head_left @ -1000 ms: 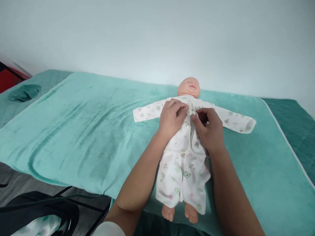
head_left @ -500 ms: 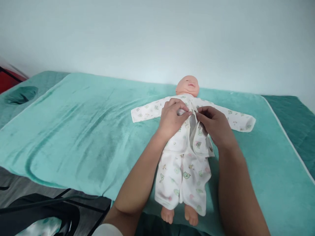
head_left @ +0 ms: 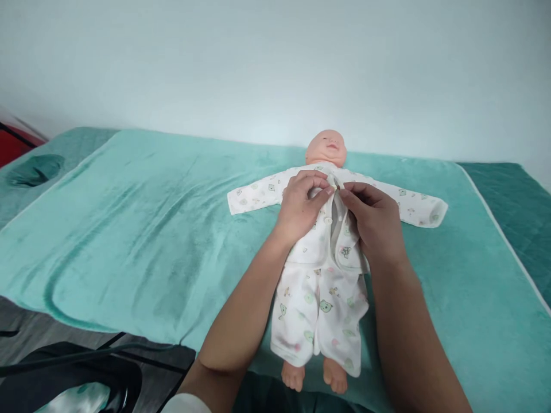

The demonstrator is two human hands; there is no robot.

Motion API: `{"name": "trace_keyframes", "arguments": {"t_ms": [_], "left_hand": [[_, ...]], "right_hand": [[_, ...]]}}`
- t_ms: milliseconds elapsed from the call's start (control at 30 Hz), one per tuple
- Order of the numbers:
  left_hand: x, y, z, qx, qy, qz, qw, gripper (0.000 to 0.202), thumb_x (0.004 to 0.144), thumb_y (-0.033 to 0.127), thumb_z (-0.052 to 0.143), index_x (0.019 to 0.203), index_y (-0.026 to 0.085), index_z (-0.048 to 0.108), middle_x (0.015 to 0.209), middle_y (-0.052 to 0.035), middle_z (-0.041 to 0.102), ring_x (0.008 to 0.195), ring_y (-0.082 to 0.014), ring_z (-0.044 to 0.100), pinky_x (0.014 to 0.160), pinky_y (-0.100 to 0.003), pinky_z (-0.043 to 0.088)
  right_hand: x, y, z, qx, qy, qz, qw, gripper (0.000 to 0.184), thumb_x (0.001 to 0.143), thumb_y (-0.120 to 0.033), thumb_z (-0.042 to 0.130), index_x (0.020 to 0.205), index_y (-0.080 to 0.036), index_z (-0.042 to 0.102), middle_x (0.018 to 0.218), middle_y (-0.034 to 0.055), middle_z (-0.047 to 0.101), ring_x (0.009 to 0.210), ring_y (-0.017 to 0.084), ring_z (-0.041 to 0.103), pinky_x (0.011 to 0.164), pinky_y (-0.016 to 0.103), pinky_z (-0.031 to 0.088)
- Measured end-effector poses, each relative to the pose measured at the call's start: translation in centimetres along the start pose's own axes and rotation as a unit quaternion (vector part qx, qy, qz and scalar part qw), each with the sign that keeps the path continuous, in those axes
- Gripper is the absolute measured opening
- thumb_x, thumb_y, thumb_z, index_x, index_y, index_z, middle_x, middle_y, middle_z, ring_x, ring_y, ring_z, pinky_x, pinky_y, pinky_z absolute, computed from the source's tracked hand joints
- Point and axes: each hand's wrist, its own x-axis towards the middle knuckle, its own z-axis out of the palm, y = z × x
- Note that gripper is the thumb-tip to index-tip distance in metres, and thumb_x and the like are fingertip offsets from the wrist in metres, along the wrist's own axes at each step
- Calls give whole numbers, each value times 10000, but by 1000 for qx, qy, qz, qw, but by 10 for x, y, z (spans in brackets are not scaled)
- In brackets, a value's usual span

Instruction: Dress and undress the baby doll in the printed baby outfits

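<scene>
A baby doll [head_left: 326,146] lies on its back on a teal towel [head_left: 150,229], arms spread, bare feet toward me. It wears a white printed jacket [head_left: 258,195] and matching trousers [head_left: 318,310]. My left hand [head_left: 301,207] pinches the left front edge of the jacket at the doll's chest. My right hand [head_left: 375,222] pinches the right front edge, its fingertips meeting the left hand's just below the collar. The jacket hangs slightly apart lower down, with a small button [head_left: 328,219] showing.
The towel covers a padded table against a pale wall. A darker green cover [head_left: 512,195] shows at the right, and a face hole [head_left: 32,169] sits at the far left. A dark object [head_left: 77,373] with printed cloth lies at the lower left on the floor.
The two front edges of the jacket were pulled apart half a second ago; both hands have now drawn them back together near the collar. The view shifted slightly.
</scene>
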Motion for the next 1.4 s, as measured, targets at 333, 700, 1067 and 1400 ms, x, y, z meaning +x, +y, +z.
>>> {"name": "trace_keyframes", "arguments": {"t_ms": [333, 700, 1067, 1400], "left_hand": [[0, -1, 1, 29, -7, -4, 1000, 102, 904, 212, 650, 815, 209, 700, 1218, -44, 677, 1214, -202, 587, 1090, -366, 430], [-3, -1, 4, 58, -3, 4, 998, 81, 896, 231, 661, 822, 208, 684, 1234, -48, 665, 1216, -214, 584, 1103, -397, 412], [-8, 7, -9, 29, -35, 26, 999, 45, 886, 204, 638, 901, 209, 680, 1074, -38, 701, 1059, -177, 628, 943, -320, 477], [-14, 25, -39, 83, -231, -29, 969, 131, 822, 336, 728, 797, 209, 704, 855, 15, 654, 764, -118, 559, 675, -256, 417]], "right_hand": [[-7, -2, 3, -37, -7, -21, 999, 292, 777, -344, 804, 1024, -202, 741, 845, 4, 689, 726, 133, 608, 674, 267, 498], [-11, -8, 6, -157, -37, -73, 984, 334, 827, -284, 713, 1152, -226, 665, 797, -26, 649, 684, 123, 564, 674, 271, 478], [-49, -29, -2, -536, -65, -198, 818, 207, 839, -236, 645, 932, -214, 461, 966, 85, 573, 847, 252, 561, 680, 342, 404], [-47, -46, -16, -513, -173, -62, 838, 209, 962, -274, 551, 784, -217, 458, 708, -12, 570, 600, 149, 457, 553, 294, 283]]}}
